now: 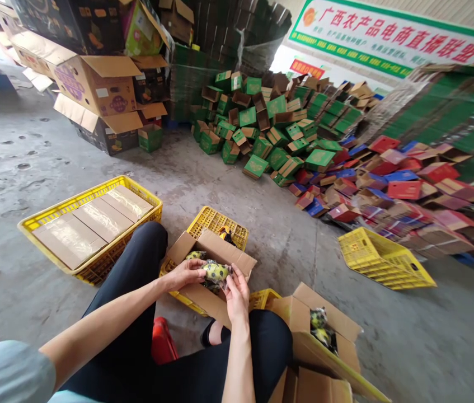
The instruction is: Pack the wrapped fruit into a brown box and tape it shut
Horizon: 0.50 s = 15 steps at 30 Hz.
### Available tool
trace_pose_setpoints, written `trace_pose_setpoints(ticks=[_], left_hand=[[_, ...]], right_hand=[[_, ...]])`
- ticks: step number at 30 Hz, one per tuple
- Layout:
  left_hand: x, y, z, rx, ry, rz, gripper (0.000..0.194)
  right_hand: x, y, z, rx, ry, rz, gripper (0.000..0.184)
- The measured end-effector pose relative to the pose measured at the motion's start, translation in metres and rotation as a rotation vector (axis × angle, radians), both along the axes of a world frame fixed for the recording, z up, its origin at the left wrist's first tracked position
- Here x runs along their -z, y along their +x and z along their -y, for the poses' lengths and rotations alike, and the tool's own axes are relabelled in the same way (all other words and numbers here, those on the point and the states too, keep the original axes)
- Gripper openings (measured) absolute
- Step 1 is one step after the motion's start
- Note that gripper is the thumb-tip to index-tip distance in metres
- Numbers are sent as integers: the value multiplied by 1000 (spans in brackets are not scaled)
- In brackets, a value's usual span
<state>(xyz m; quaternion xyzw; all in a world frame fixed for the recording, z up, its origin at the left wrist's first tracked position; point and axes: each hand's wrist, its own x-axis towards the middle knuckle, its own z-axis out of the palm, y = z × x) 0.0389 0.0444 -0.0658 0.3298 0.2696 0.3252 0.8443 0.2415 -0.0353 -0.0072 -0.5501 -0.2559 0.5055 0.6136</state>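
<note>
Between my two hands is a yellow-green fruit with dark spots, in clear plastic wrap. My left hand pinches its left end, and my right hand holds the right end. The fruit is just above an open cardboard box, whose flaps are spread. More wrapped pieces lie inside, and one wrapped fruit shows behind my left fingers. My hands hide much of the box's contents. The box rests on a yellow plastic crate.
At my left stands a yellow crate of taped cartons. Right of my knee, another open box holds wrapped fruit. An empty yellow crate lies farther right. Green boxes and red-blue boxes are heaped ahead.
</note>
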Motion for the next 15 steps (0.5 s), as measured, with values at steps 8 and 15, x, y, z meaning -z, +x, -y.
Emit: trace_pose_setpoints(ticks=[8, 15], left_hand=[[2, 0, -1, -32, 110, 6, 63], [5, -3, -2, -9, 174, -31, 62]], right_hand=[[6, 0, 0, -60, -78, 142, 64], [7, -2, 3, -107, -81, 273, 54]])
